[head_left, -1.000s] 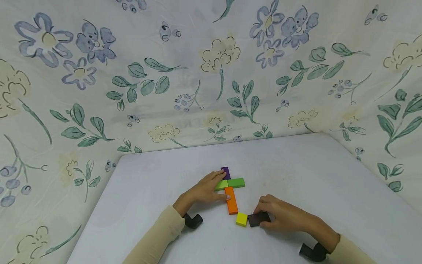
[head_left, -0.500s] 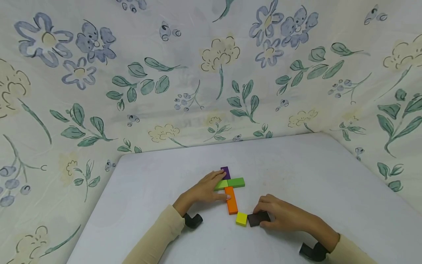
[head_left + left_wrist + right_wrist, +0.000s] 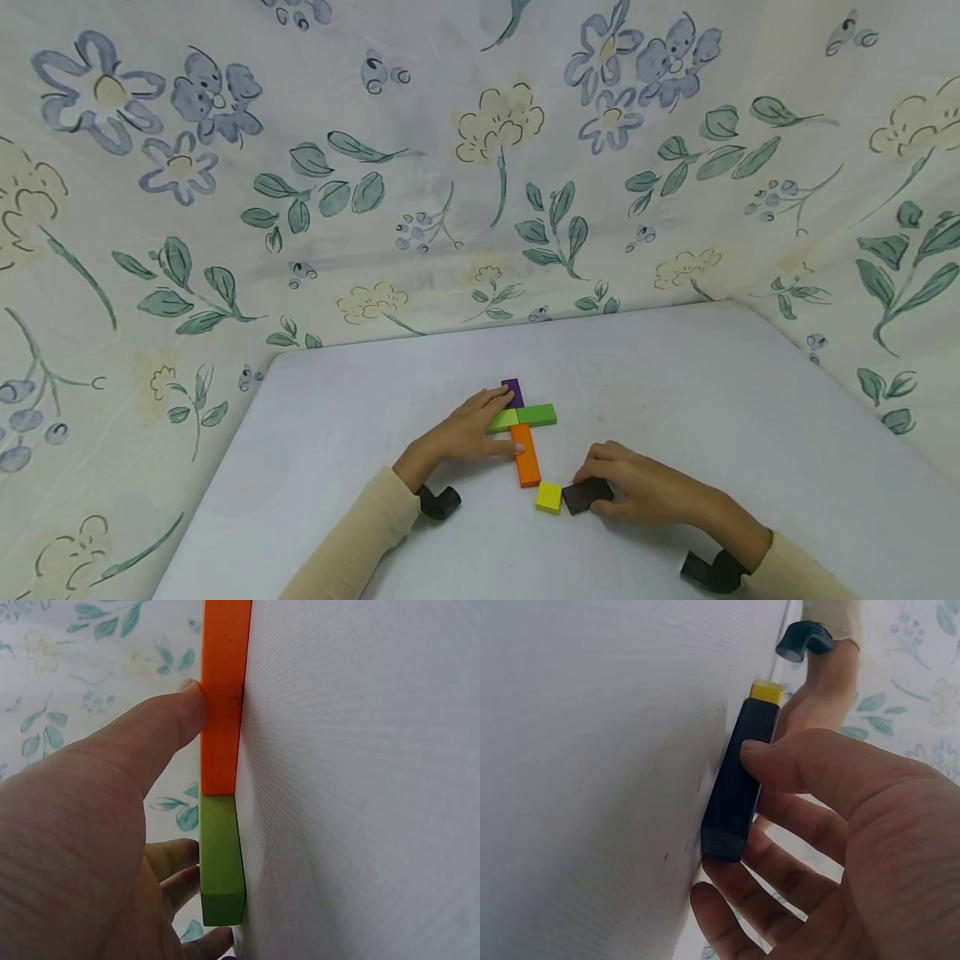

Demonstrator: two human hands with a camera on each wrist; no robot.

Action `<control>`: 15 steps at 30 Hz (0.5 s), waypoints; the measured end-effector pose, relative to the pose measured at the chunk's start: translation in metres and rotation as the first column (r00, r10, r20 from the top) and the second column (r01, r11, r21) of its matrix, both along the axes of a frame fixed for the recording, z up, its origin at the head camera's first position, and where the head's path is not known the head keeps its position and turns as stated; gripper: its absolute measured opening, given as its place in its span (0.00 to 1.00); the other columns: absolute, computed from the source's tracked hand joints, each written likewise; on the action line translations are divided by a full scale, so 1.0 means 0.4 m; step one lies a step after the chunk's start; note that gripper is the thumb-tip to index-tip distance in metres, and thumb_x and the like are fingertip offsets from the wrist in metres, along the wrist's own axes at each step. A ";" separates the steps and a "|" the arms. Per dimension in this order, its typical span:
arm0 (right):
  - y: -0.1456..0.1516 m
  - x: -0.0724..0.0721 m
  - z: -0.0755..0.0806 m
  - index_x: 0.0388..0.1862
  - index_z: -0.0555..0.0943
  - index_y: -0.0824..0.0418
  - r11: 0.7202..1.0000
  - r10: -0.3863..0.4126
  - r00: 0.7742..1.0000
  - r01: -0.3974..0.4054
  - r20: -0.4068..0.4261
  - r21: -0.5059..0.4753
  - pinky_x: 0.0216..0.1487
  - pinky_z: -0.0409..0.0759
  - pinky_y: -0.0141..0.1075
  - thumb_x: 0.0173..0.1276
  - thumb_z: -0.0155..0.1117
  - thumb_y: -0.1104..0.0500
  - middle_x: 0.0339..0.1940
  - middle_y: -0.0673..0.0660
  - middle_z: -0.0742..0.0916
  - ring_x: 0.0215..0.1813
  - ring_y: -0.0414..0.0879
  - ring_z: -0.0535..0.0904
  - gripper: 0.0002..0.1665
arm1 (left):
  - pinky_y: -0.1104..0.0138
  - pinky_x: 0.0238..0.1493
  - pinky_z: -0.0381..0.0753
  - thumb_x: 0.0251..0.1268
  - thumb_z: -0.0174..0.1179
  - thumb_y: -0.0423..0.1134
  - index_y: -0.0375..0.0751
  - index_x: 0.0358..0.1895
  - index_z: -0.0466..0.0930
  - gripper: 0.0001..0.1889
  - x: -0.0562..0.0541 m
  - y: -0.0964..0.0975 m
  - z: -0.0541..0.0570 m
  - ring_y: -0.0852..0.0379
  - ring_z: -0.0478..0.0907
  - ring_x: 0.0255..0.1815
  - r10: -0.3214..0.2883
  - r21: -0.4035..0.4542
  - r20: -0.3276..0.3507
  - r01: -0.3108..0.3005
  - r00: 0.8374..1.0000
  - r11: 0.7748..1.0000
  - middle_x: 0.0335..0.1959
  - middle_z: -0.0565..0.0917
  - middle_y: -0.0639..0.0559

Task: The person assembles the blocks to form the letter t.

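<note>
My left hand [image 3: 468,429] lies spread over a row of coloured wooden blocks. Its thumb touches the orange block [image 3: 529,468], and a fingertip is on the purple block [image 3: 515,393] at the far end. The light green block [image 3: 503,421] is partly covered by this hand, with a green block [image 3: 537,415] end to end with it. My right hand [image 3: 647,487] pinches a dark brown block [image 3: 731,799] between thumb and fingers, flat on the table. One end of that block meets a small yellow block [image 3: 548,497], which sits by the near end of the orange one.
The white table [image 3: 360,400] reaches back to a flower-patterned cloth [image 3: 420,208]. Black wrist mounts [image 3: 441,503] show at both wrists, below light sleeves [image 3: 360,533].
The dark brown block has turned very slightly in my right hand. My left hand and the other blocks hold their places.
</note>
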State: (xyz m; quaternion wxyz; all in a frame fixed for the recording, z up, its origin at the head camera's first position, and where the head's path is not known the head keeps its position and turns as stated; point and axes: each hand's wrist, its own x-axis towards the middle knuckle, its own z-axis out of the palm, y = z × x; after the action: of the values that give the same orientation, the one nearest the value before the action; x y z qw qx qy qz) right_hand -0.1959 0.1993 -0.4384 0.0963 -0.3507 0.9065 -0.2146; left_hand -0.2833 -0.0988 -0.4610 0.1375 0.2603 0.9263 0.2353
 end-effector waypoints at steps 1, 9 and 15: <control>0.000 0.000 0.000 0.53 0.84 0.50 1.000 0.000 1.000 0.000 -0.001 0.001 0.56 0.84 0.37 0.63 0.72 0.54 0.48 0.42 0.81 0.50 0.36 0.74 0.18 | 0.44 0.81 0.49 0.62 0.63 0.64 0.53 0.80 0.52 0.48 0.000 0.000 0.001 0.44 0.45 0.83 0.002 0.000 0.002 -0.002 1.000 1.000 0.83 0.50 0.56; -0.001 -0.001 -0.004 0.54 0.84 0.49 1.000 -0.008 1.000 0.008 -0.011 0.008 0.57 0.84 0.40 0.64 0.72 0.56 0.50 0.43 0.80 0.51 0.38 0.74 0.19 | 0.44 0.81 0.49 0.62 0.63 0.64 0.53 0.81 0.52 0.48 -0.001 0.001 0.001 0.44 0.45 0.83 0.001 -0.005 0.003 -0.001 1.000 1.000 0.83 0.50 0.56; -0.001 0.000 -0.003 0.54 0.84 0.49 1.000 -0.007 1.000 0.007 -0.013 0.008 0.57 0.84 0.41 0.64 0.72 0.56 0.51 0.43 0.81 0.51 0.39 0.74 0.19 | 0.44 0.81 0.49 0.62 0.63 0.64 0.53 0.81 0.52 0.48 -0.003 0.000 -0.001 0.44 0.45 0.83 -0.002 -0.005 -0.001 0.002 1.000 1.000 0.83 0.50 0.56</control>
State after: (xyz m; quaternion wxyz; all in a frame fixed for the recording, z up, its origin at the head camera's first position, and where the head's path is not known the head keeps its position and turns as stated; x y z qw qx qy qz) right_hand -0.1961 0.1988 -0.4397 0.0910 -0.3485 0.9091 -0.2092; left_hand -0.2845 -0.0987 -0.4612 0.1381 0.2610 0.9266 0.2328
